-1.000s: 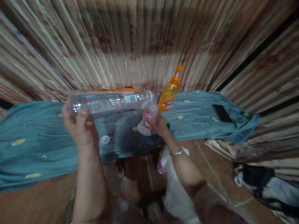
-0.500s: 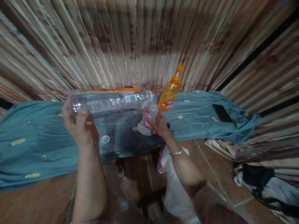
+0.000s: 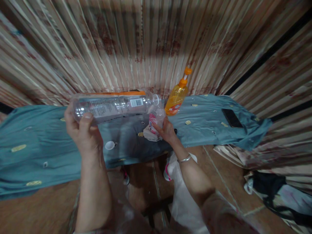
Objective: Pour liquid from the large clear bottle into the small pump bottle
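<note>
My left hand (image 3: pixel 84 130) grips a large clear plastic bottle (image 3: pixel 114 105) by its base. This bottle lies nearly level, its uncapped neck pointing right, with a barcode label and an orange strip on its side. At its mouth is a smaller clear bottle (image 3: pixel 160 117) with a pink label, around which my right hand (image 3: pixel 167 130) is closed. Whether the two necks touch, I cannot tell. A crumpled pale cloth (image 3: pixel 151 135) lies beneath the small bottle. Just behind my right hand stands a pump bottle (image 3: pixel 175 99) of orange liquid.
A teal patterned cloth (image 3: pixel 48 136) covers the long, narrow table. On it are a white round cap or lid (image 3: pixel 110 145) and a black phone (image 3: pixel 231 118) at the right. Pleated curtains (image 3: pixel 146 45) hang behind. A dark bag (image 3: pixel 269 185) lies on the floor at right.
</note>
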A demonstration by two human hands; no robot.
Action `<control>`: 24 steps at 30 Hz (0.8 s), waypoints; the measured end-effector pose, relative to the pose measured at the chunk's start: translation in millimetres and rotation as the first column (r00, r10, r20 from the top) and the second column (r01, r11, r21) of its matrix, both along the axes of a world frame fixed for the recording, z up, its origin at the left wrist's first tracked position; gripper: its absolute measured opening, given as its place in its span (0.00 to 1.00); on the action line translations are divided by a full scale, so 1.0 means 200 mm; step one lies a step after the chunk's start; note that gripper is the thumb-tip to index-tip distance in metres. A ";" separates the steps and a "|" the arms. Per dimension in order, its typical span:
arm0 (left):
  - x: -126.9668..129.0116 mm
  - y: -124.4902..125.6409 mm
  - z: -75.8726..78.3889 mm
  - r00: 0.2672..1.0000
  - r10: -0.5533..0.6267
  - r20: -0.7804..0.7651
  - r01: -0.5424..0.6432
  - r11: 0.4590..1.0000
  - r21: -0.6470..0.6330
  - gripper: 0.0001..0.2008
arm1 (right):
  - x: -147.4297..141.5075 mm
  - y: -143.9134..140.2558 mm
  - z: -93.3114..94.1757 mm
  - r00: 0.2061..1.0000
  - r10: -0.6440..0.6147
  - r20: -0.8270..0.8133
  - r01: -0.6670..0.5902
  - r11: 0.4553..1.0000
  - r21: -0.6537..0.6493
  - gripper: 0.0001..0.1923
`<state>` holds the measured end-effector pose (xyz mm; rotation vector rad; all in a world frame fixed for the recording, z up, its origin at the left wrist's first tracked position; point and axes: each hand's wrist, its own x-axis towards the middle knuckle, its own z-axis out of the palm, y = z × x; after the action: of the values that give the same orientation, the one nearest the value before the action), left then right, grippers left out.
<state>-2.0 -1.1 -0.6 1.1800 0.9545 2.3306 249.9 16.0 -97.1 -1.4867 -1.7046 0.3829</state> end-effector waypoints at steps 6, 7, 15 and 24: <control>0.00 0.00 0.00 1.000 -0.018 0.008 0.017 0.999 0.039 0.19 | 0.00 -0.01 0.02 1.000 0.005 -0.002 -0.005 1.000 -0.011 0.30; 0.00 0.00 0.00 1.000 -0.018 -0.001 0.018 0.999 0.039 0.19 | 0.00 -0.01 0.02 1.000 0.014 -0.004 -0.014 1.000 -0.001 0.29; -0.03 0.01 -0.02 0.990 0.015 -0.137 -0.017 1.000 -0.010 0.23 | 0.01 0.00 0.01 1.000 0.010 0.020 -0.009 1.000 -0.008 0.32; 0.00 0.00 -0.01 0.999 0.007 -0.053 -0.006 1.000 0.009 0.20 | 0.00 0.00 0.01 1.000 0.013 -0.005 -0.013 1.000 0.009 0.29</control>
<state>-2.3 -1.2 -1.6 1.2497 0.9686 2.3215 250.0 15.1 -94.8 -1.4681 -1.7102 0.3853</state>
